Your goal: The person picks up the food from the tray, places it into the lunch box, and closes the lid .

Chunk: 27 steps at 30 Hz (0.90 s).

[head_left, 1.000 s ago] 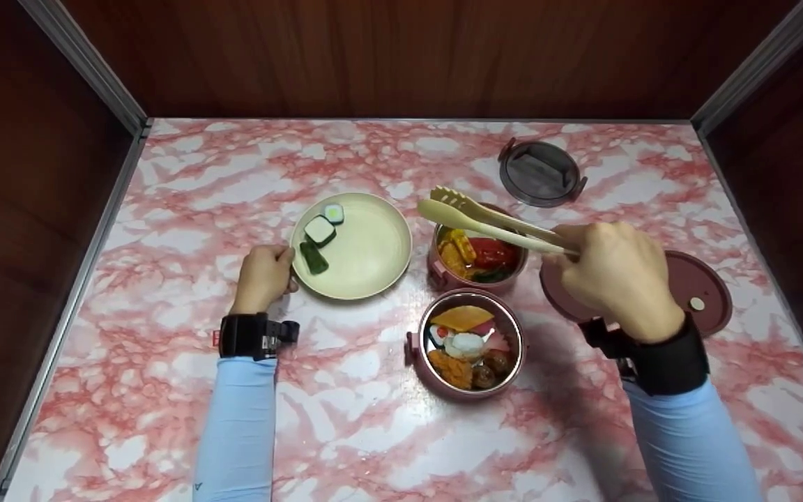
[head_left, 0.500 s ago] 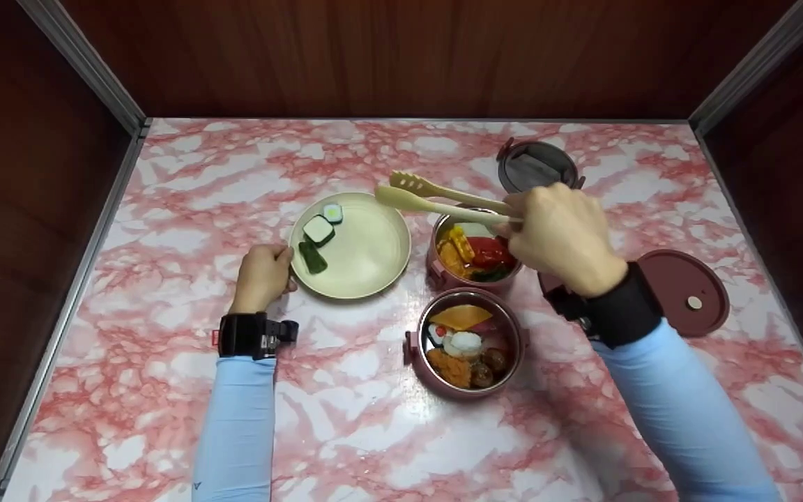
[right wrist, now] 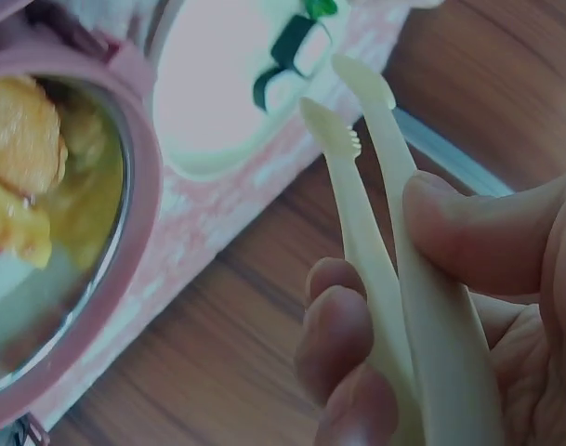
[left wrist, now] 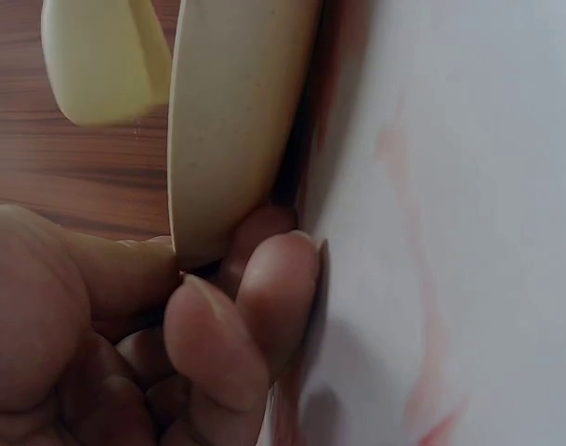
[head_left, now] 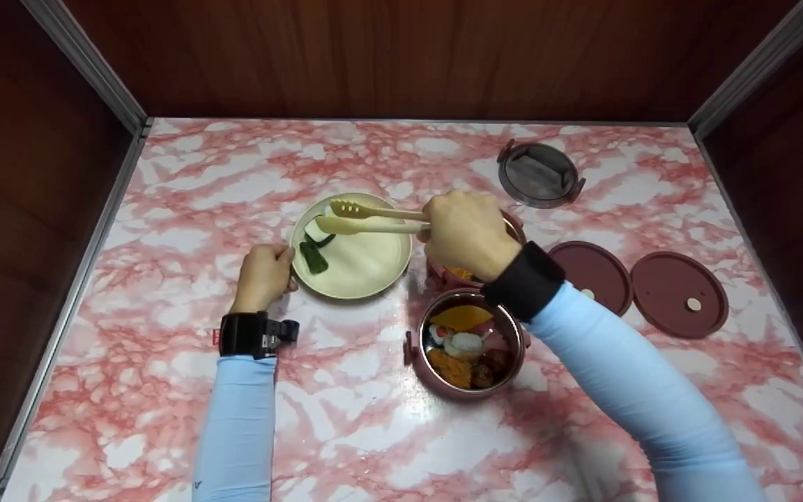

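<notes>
My left hand (head_left: 262,279) pinches the left rim of a pale cream plate (head_left: 366,272), thumb at the edge and fingers beneath. My right hand (head_left: 468,233) grips beige kitchen tongs (right wrist: 394,242). Their two tips stand apart over the plate's left part, with nothing seen between them in the right wrist view. A dark green piece of food (head_left: 314,258) and a white sushi roll with a dark wrap (head_left: 314,231) lie on the plate. The tongs mostly cover a smaller roll in the head view. One tong tip also shows above the rim in the left wrist view.
A pink round container (head_left: 471,394) full of mixed food stands in front. Another food container (right wrist: 138,177) lies behind it, partly under my right hand. To the right are two maroon lids (head_left: 680,293) and a dark grey lid (head_left: 539,174). Wooden walls enclose the marbled table.
My right hand has carried the tongs leftward, from over the far container to over the plate. The maroon lids are uncovered now. My left hand stays on the plate's rim.
</notes>
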{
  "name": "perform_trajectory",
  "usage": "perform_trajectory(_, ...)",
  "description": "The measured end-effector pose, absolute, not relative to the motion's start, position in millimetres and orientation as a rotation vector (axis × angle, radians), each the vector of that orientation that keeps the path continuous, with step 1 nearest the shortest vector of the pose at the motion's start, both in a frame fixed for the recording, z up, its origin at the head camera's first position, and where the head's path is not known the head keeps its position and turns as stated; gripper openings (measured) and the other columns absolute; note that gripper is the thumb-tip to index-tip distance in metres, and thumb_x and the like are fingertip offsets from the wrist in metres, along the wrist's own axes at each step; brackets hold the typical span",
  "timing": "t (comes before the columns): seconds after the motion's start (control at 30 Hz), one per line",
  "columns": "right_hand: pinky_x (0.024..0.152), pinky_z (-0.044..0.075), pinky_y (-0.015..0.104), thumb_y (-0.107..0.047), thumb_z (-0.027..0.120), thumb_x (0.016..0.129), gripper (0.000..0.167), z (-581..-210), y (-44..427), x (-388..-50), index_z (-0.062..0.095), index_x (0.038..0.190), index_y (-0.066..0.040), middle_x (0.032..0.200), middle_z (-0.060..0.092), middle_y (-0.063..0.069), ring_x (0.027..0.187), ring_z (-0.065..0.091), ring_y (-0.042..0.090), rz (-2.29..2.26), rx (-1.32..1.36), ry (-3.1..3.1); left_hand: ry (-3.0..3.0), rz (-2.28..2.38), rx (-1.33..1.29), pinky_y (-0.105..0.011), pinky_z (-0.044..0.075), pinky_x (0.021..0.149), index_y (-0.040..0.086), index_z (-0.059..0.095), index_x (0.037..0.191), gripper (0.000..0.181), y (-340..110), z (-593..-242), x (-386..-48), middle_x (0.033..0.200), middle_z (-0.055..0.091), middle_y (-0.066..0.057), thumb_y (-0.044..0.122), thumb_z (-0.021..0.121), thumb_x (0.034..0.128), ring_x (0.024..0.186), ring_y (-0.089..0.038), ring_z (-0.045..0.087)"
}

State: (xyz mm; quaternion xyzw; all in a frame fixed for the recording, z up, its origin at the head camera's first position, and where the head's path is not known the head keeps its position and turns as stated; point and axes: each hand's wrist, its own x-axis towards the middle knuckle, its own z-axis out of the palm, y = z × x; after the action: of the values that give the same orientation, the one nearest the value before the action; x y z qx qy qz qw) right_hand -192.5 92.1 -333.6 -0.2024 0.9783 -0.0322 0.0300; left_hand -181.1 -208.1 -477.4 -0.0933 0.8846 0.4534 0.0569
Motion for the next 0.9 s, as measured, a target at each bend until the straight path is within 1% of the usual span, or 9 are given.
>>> perform_trajectory(0.13,0.064,0.052,0.051,-0.030,0.072,0.085,0.019,-339,82,-192,0.072,0.087,-0.011,0.078,0.067,0.008,0.074,0.064,0.033,-0.048,-0.631,2.998,2.697,1.362,-0.269,-0.025,0.045,0.044,0.001,0.071,0.108,0.030,-207,-477,-182,0.063,0.064,-0.011,0.021,0.048,0.1047,0.050,-0.016,0.062)
perform_trajectory(0.23,0.063,0.053,0.051,-0.030,0.070,0.086,0.021,-339,77,-190,0.070,0.089,-0.009,0.080,0.066,0.009,0.073,0.064,0.034,-0.014,-0.648,2.982,2.697,1.359,-0.273,-0.025,0.045,0.044,0.001,0.071,0.107,0.030,-207,-477,-182,0.063,0.064,-0.011,0.021,0.048,0.1047,0.050,-0.016,0.062)
perform_trajectory(0.4,0.064,0.054,0.053,-0.027,0.069,0.085,0.019,-340,70,-186,0.068,0.088,-0.008,0.082,0.066,0.011,0.075,0.064,0.036,-0.010,-0.696,2.968,2.687,1.366,-0.284,-0.025,0.045,0.045,0.002,0.070,0.112,0.030,-209,-477,-181,0.063,0.064,-0.010,0.020,0.048,0.1046,0.050,-0.015,0.062)
perform_trajectory(0.6,0.066,0.054,0.053,-0.024,0.068,0.085,0.017,-341,66,-180,0.067,0.087,-0.008,0.083,0.066,0.011,0.076,0.064,0.036,0.010,-0.769,2.980,2.676,1.368,-0.292,-0.025,0.044,0.045,0.002,0.070,0.114,0.030,-209,-478,-182,0.061,0.064,-0.010,0.022,0.049,0.1046,0.049,-0.015,0.061)
perform_trajectory(0.7,0.062,0.055,0.051,-0.019,0.066,0.083,0.014,-343,63,-173,0.066,0.087,-0.006,0.080,0.065,0.011,0.071,0.065,0.035,0.067,-0.836,3.033,2.666,1.372,-0.300,-0.026,0.045,0.045,0.003,0.070,0.113,0.030,-209,-478,-182,0.061,0.063,-0.010,0.022,0.049,0.1048,0.050,-0.016,0.061)
perform_trajectory(0.77,0.058,0.055,0.048,-0.015,0.062,0.083,0.014,-345,60,-166,0.064,0.090,-0.004,0.079,0.064,0.012,0.067,0.065,0.034,0.164,-0.897,3.080,2.662,1.372,-0.300,-0.026,0.045,0.045,0.003,0.070,0.112,0.030,-209,-478,-183,0.061,0.063,-0.010,0.022,0.048,0.1049,0.050,-0.016,0.061)
perform_trajectory(0.9,0.050,0.054,0.041,-0.010,0.055,0.088,0.011,-349,53,-157,0.061,0.093,-0.002,0.076,0.062,0.015,0.062,0.064,0.030,0.390,-0.998,3.144,2.671,1.374,-0.297,-0.026,0.045,0.045,0.003,0.071,0.108,0.029,-209,-478,-183,0.061,0.063,-0.010,0.021,0.049,0.1048,0.050,-0.015,0.061)
